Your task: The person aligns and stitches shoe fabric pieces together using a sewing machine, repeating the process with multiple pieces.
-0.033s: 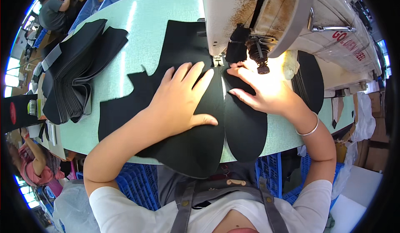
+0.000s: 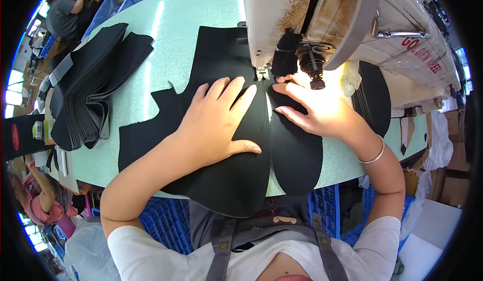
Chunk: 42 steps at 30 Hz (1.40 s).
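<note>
Two black fabric pieces lie side by side on the pale green table [image 2: 151,105], their edges meeting under the sewing machine's presser foot [image 2: 261,73]. My left hand [image 2: 219,120] lies flat with fingers spread on the large left black piece [image 2: 226,180]. My right hand [image 2: 314,111] presses with straight fingers on the rounded right black piece [image 2: 297,155], its fingertips just below the needle area. A silver bangle [image 2: 373,155] circles my right wrist. The off-white sewing machine [image 2: 302,9] stands over the seam, and its lamp lights my right hand brightly.
A stack of black cut pieces [image 2: 85,95] sits at the table's left. Another black piece [image 2: 376,100] lies right of the machine. Blue crates [image 2: 166,225] stand below the table edge. One person [image 2: 63,12] works far upper left, another [image 2: 40,195] lower left.
</note>
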Available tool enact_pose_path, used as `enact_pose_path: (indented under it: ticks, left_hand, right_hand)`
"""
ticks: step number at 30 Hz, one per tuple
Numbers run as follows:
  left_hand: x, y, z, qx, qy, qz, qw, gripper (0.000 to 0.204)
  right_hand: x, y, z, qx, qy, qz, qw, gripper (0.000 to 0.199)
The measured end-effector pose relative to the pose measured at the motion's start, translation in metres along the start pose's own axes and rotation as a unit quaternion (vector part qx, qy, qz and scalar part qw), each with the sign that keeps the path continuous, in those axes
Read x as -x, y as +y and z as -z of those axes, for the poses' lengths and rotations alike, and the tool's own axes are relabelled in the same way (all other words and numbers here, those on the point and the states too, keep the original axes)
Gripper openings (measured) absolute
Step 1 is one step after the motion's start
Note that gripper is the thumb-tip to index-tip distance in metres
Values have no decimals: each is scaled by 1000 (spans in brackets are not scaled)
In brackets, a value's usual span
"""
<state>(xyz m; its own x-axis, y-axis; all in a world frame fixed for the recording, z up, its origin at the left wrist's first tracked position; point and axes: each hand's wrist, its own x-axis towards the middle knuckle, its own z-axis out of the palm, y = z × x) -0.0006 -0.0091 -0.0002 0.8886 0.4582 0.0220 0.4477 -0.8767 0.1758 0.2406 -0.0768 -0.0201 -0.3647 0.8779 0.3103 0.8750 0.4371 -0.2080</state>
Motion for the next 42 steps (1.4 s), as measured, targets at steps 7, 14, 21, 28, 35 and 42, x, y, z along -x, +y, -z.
enact_pose_path:
  ticks: [7, 14, 21, 28, 35, 42]
  left_hand:
    - [-3, -7, -2, 15, 23, -23, 999, 87]
    - [-6, -12, -8, -26, 65, -37, 997, 71]
    - [-3, -12, -9, -12, 62, -36, 997, 67]
    - [-4, -15, -13, -14, 65, -47, 997, 63]
    - [-9, -15, -13, -9, 98, -54, 994, 56]
    - [-12, -17, -8, -34, 76, -129, 988, 44]
  right_hand:
    - [0, -5, -8, -13, 41, 4, 999, 31]
    - [-5, -6, -7, 66, 80, 20, 994, 33]
    - [-2, -5, -19, 49, 92, 1, 995, 34]
    - [1, -7, -22, 36, 85, -16, 996, 40]
    - [-1, -6, -17, 62, 93, -7, 994, 36]
    - [10, 5, 1, 23, 164, -191, 967, 18]
